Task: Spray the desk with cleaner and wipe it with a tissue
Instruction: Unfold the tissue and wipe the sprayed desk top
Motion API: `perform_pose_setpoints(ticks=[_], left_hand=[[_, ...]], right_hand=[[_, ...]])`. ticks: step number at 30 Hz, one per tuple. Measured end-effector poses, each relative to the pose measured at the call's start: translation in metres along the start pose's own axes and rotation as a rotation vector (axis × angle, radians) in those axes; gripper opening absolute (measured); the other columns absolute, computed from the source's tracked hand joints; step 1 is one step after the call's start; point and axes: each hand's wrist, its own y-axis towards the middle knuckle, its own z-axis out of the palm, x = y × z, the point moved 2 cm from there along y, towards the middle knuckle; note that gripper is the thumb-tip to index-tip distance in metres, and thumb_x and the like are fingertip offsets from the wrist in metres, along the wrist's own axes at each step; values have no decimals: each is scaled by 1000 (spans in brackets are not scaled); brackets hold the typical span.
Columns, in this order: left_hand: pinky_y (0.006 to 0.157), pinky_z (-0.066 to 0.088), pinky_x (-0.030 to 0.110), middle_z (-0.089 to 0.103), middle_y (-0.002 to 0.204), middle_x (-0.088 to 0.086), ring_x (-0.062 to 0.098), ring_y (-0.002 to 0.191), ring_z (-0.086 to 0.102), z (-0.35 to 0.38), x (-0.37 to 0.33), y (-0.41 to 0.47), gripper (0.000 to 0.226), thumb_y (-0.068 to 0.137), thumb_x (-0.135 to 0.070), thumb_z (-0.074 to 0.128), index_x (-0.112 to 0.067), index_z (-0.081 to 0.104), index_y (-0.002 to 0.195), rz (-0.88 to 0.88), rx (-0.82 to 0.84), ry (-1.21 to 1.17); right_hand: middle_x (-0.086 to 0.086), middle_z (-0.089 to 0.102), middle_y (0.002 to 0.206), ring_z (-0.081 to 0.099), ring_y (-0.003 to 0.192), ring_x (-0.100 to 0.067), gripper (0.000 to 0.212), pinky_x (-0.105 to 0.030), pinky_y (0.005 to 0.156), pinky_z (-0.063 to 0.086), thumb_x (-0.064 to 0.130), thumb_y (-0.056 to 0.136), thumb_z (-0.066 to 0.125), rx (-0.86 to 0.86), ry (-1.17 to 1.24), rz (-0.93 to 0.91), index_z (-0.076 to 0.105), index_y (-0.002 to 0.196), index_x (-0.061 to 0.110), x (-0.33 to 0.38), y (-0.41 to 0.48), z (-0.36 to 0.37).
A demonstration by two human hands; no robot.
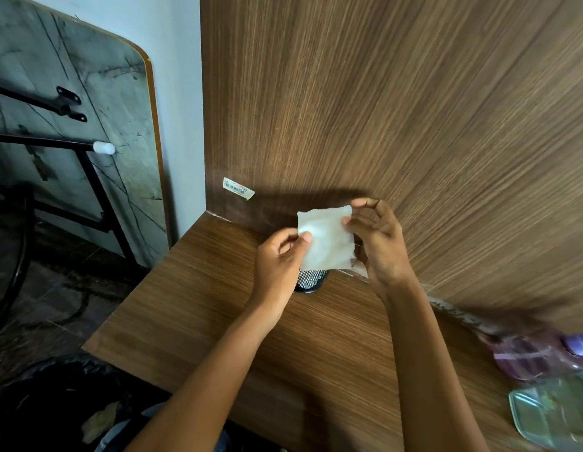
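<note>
A white folded tissue (326, 238) is held up in the air above the wooden desk (198, 314), near its back edge. My left hand (278, 256) pinches the tissue's left edge between thumb and fingers. My right hand (380, 243) pinches its right edge and upper corner. A purple spray bottle (541, 352) lies blurred at the far right of the desk, away from both hands.
A black mesh cup (309, 282) stands on the desk just under the tissue. A wooden back panel (414, 109) rises behind the desk. A greenish flat container (557, 412) sits at the right edge. A black bin bag (55, 402) is at lower left, a folded table (71, 125) leans against the wall.
</note>
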Motion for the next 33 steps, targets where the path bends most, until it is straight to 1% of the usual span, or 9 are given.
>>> perform_pose_setpoints(ticks=[3, 6, 9, 14, 17, 20, 23, 30, 33], left_hand=[[67, 50, 10, 66, 85, -8, -8, 73, 63, -1, 0, 3, 21, 88, -5, 57, -25, 61, 85, 39, 7, -3], [64, 48, 9, 66, 82, -6, -7, 70, 63, 1, -2, 3, 23, 86, -2, 58, -24, 62, 83, 60, -1, -6], [60, 48, 9, 67, 80, -5, -4, 69, 64, -1, -1, 2, 17, 85, -6, 61, -23, 63, 84, 47, -48, -20], [60, 52, 19, 70, 70, -11, -1, 69, 64, -5, -1, 3, 6, 84, -17, 65, -21, 62, 79, -50, -125, -50], [60, 51, 16, 68, 75, -11, -8, 65, 62, -2, -3, 2, 3, 84, -19, 65, -18, 62, 83, -58, -118, -43], [60, 50, 13, 66, 78, -9, -7, 63, 62, 0, -4, 2, 9, 81, -12, 67, -13, 63, 89, -89, -93, -60], [57, 52, 13, 67, 79, -1, 7, 70, 63, 0, -3, 1, 9, 80, -9, 68, -14, 62, 78, -128, -91, -101], [53, 54, 14, 66, 87, -3, 13, 82, 64, -2, -2, 0, 10, 84, -16, 65, -18, 57, 79, -153, -153, -156], [53, 54, 14, 63, 83, -6, 8, 68, 61, 2, -2, -1, 7, 85, -20, 63, -23, 59, 80, -134, -139, -136]], right_hand=[[-5, 60, 96, 58, 81, -14, 51, -18, 47, 46, -18, 75, 55, 193, -78, -16, 57, 110, 19, 4, -3, 1], [-4, 62, 83, 56, 72, -11, 35, -15, 51, 46, -14, 74, 62, 274, -234, 13, 65, 100, 9, 0, -5, 4], [-2, 60, 73, 55, 65, -8, 15, -17, 54, 44, -2, 75, 70, 213, -299, 6, 66, 77, 12, -5, -5, 4], [-7, 64, 85, 60, 70, -13, 9, -17, 51, 47, 4, 75, 72, 166, -197, 24, 66, 77, 11, -5, -3, -3], [-8, 63, 74, 61, 64, -16, 19, -23, 49, 48, 1, 75, 70, 178, -67, 77, 62, 67, 16, -7, -3, -1], [-8, 64, 76, 63, 68, -19, 14, -29, 58, 53, 0, 76, 68, 158, -29, 83, 61, 75, 12, -6, -1, 1], [-10, 67, 83, 66, 79, -25, 10, -35, 64, 56, 4, 79, 66, 133, -11, 101, 64, 88, 6, -7, 0, 0], [-2, 66, 76, 62, 72, -14, 25, -26, 59, 52, -4, 83, 52, 175, 31, 117, 68, 88, 15, -8, -1, 1], [2, 64, 71, 59, 68, -14, 30, -26, 59, 50, -5, 82, 52, 176, 32, 115, 67, 93, 18, -4, -5, -2]])
